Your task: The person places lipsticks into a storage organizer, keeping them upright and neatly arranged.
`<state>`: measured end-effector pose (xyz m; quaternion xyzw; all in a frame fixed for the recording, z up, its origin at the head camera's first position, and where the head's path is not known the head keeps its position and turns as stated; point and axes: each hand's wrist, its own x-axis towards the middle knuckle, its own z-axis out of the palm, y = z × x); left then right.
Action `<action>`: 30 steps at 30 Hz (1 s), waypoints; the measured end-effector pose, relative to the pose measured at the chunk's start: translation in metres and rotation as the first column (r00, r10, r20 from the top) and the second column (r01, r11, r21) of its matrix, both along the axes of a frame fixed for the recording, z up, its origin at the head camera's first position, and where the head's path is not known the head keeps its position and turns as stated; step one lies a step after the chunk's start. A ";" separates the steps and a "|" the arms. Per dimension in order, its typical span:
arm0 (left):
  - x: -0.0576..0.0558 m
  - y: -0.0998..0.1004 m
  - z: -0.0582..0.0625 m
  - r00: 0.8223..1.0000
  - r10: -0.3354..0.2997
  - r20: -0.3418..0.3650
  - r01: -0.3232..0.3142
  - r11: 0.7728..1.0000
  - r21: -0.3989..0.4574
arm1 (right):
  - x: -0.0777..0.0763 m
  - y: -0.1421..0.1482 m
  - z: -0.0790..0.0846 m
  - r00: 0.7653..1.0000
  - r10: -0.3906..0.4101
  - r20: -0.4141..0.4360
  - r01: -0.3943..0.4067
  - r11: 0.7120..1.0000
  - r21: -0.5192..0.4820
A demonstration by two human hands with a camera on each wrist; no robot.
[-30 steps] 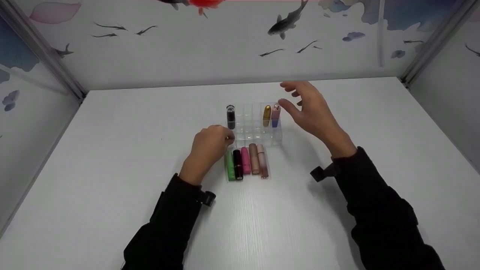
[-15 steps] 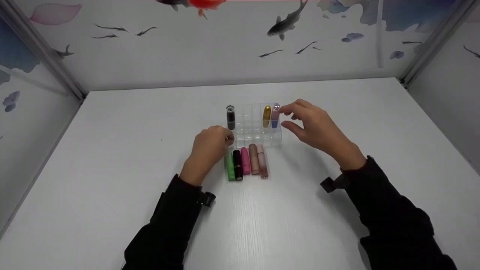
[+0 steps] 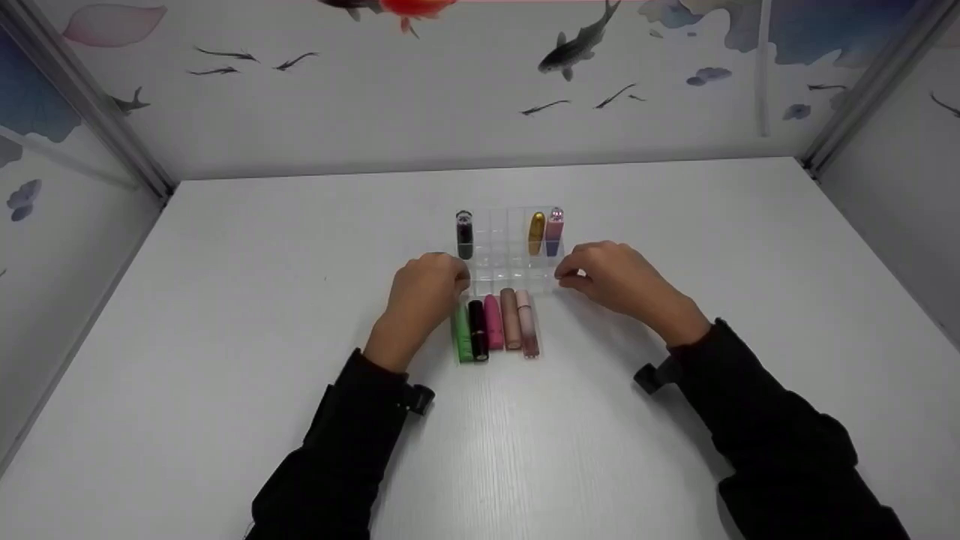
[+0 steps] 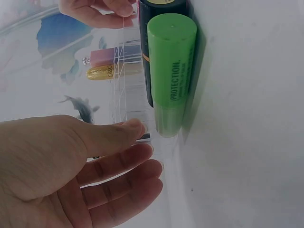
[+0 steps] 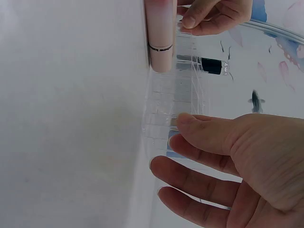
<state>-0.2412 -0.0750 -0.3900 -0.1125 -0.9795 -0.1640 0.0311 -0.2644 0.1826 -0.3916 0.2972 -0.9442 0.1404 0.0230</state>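
Note:
A clear lipstick organizer (image 3: pixel 499 262) with a grid of compartments stands mid-table. My left hand (image 3: pixel 424 296) pinches its left front corner between thumb and index finger; the other fingers are loosely bent. At the right side my right hand (image 3: pixel 619 277) pinches the edge with thumb and index. In the back row, a black lipstick (image 3: pixel 464 236) stands at left, a gold lipstick (image 3: pixel 536 232) and a pink lipstick (image 3: pixel 554 225) at right. Before the organizer lie a green lip balm (image 4: pixel 171 61), a black tube (image 3: pixel 478 330), a magenta tube (image 3: pixel 493 322), a tan tube (image 3: pixel 511 319) and a pale pink tube (image 3: pixel 527 326).
The white table (image 3: pixel 225 375) is bordered by a back wall (image 3: pixel 420 112) painted with fish and by side panels. Metal posts (image 3: pixel 862 97) mark the back corners. The lying tubes sit close along the organizer's front edge.
My right hand has come down and toward me from beside the pink lipstick's top to the organizer's right front edge, its thumb and index closing there. The left hand has stayed at its corner.

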 end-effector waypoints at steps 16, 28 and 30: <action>-0.002 0.000 0.000 0.999 0.010 0.048 -0.010 1.000 0.012 | 0.002 -0.008 -0.001 0.998 -0.054 0.045 0.056 0.997 -0.050; -0.003 -0.003 0.001 0.998 -0.032 0.053 0.029 0.997 0.069 | 0.000 -0.006 -0.003 0.998 -0.052 0.035 0.055 0.996 -0.067; -0.002 -0.005 0.002 0.997 -0.039 0.067 0.034 0.996 0.081 | 0.000 -0.007 -0.003 0.998 -0.057 0.040 0.059 0.996 -0.061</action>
